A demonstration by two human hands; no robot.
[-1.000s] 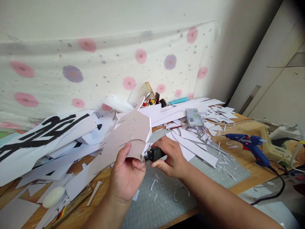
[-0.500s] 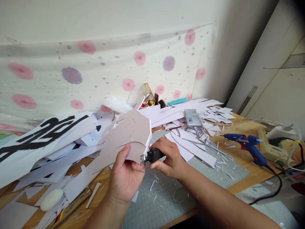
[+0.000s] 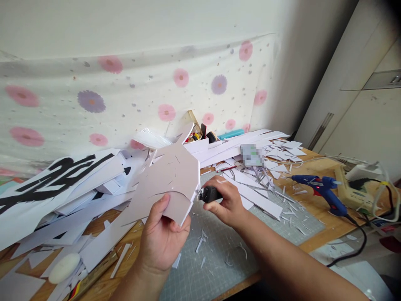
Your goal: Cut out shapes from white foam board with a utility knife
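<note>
My left hand is closed on the lower corner of a pale, many-sided foam board piece, thumb on top and fingers underneath. Curved and short cut lines mark the board's face. To its right, my right hand grips a small black tool with a metallic end; its exact kind does not show. That end sits right at the board's right edge, and I cannot tell whether it touches. Both hands are above a grey cutting mat strewn with thin white offcuts.
A blue glue gun with its cord lies at the right near a beige power strip. White board scraps cover the back. On the left are a black-lettered sheet, a white oval object and a ruler-like strip.
My right hand and the black tool have shifted up and slightly right along the board's edge, uncovering its lower right corner. My left hand still holds the board.
</note>
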